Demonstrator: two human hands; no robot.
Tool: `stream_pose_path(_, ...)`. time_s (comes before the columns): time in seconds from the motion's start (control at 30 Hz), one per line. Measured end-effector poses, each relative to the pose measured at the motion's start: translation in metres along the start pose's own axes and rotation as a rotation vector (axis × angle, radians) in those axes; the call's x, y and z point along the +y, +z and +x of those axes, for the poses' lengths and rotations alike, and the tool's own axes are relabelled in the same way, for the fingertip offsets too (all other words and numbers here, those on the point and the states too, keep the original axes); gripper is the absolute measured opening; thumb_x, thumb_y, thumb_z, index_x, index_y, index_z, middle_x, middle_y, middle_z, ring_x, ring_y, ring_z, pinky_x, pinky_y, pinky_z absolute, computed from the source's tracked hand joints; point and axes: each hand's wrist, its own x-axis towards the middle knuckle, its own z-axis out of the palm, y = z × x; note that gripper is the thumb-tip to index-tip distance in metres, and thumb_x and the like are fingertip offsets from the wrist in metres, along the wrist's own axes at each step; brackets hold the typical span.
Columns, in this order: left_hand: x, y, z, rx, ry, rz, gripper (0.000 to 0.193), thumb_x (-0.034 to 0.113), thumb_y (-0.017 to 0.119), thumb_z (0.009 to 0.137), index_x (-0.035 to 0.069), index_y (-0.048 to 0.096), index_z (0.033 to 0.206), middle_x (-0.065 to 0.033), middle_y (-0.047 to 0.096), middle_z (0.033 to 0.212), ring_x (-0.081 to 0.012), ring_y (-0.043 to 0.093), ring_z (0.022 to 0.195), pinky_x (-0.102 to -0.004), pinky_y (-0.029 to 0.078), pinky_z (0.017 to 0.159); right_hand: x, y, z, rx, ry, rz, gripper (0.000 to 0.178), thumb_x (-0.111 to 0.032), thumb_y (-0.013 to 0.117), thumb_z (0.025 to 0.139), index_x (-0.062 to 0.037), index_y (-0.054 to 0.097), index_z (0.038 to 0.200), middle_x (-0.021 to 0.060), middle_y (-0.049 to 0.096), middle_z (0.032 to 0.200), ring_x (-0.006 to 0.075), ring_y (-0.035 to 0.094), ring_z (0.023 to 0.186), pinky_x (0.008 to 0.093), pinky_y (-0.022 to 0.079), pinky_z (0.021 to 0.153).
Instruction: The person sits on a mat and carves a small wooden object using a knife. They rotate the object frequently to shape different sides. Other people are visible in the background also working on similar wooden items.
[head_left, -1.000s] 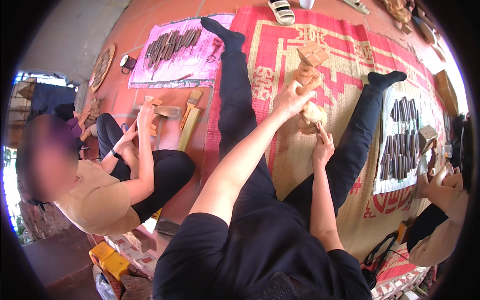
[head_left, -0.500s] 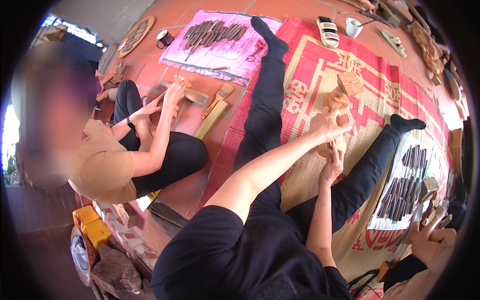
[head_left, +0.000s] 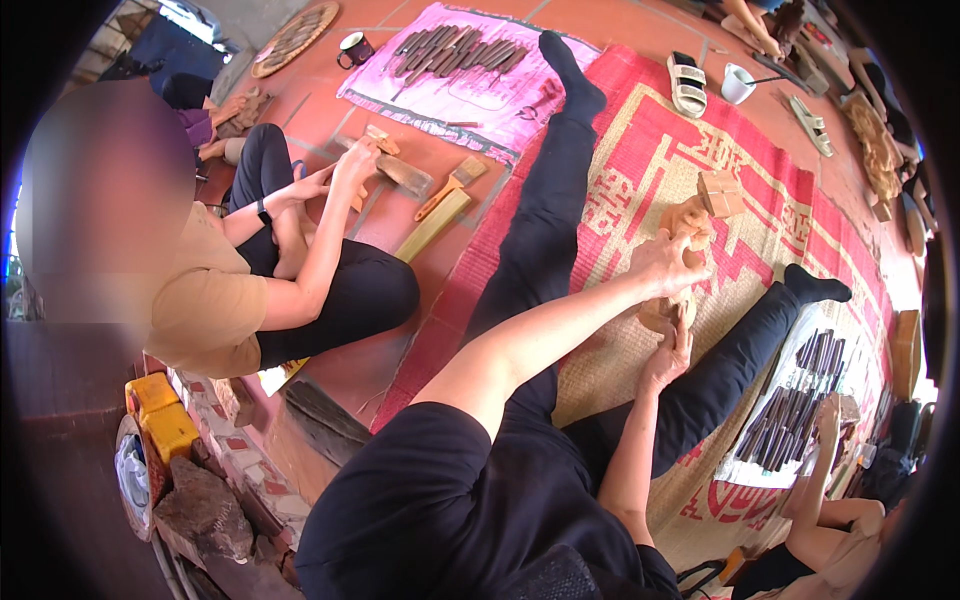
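Note:
A pale wooden carving (head_left: 688, 216) with a block-shaped far end lies on the woven mat between my outstretched legs. My left hand (head_left: 672, 264) is curled over its middle, knuckles up, gripping it. Close to the near end, my right hand (head_left: 672, 360) has its fingers along the wood and touching it, thumb side up. Any small tool in either hand is hidden by the fingers.
A co-worker (head_left: 210, 310) sits at left, hands on a wooden piece, near a brush (head_left: 455, 188) and a wood strip (head_left: 432, 228). Carving tools lie on a pink cloth (head_left: 400, 110) and a white cloth (head_left: 748, 455). A sandal (head_left: 687, 88) and white cup (head_left: 738, 84) stand ahead.
The view has shifted slightly, so the mat and carving sit a little further right and lower. My left hand has curled more tightly over the carving; my right hand stays at the near end.

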Motion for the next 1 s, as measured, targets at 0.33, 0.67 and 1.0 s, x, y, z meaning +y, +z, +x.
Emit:
stream_pose_path(0.33,0.010,0.000,-0.004,-0.036,0.018,0.038,0.080,0.061,0.065,0.079,0.011,0.048,0.139,-0.0244,0.058,0.112,-0.0382,0.066,0.097,-0.0459,0.054,0.082,-0.021,0.002,0.008,-0.072,0.059,0.206,0.048,0.010,0.050,0.090,-0.0072,0.062,0.134,0.0074,0.064,0.133,0.0160,0.059,0.121,0.0260,0.045,0.099)
stream_pose_path(0.67,0.016,-0.005,-0.009,-0.045,0.025,0.066,0.080,0.063,0.065,0.078,0.010,0.052,0.136,-0.0225,0.057,0.113,-0.0350,0.065,0.098,-0.0455,0.053,0.084,-0.035,-0.003,0.017,-0.045,0.083,0.226,0.044,0.003,0.054,0.093,-0.0075,0.061,0.135,0.0056,0.071,0.117,0.0099,0.064,0.096,0.0242,0.049,0.082)
stream_pose_path(1.0,0.014,-0.008,-0.010,-0.039,0.035,0.029,0.069,0.060,0.066,0.078,0.013,0.054,0.127,-0.0223,0.058,0.112,-0.0372,0.065,0.101,-0.0467,0.052,0.085,-0.034,-0.023,0.015,-0.090,0.430,0.005,0.044,0.004,0.052,0.092,-0.0109,0.064,0.131,0.0092,0.071,0.118,0.0148,0.067,0.106,0.0276,0.049,0.092)
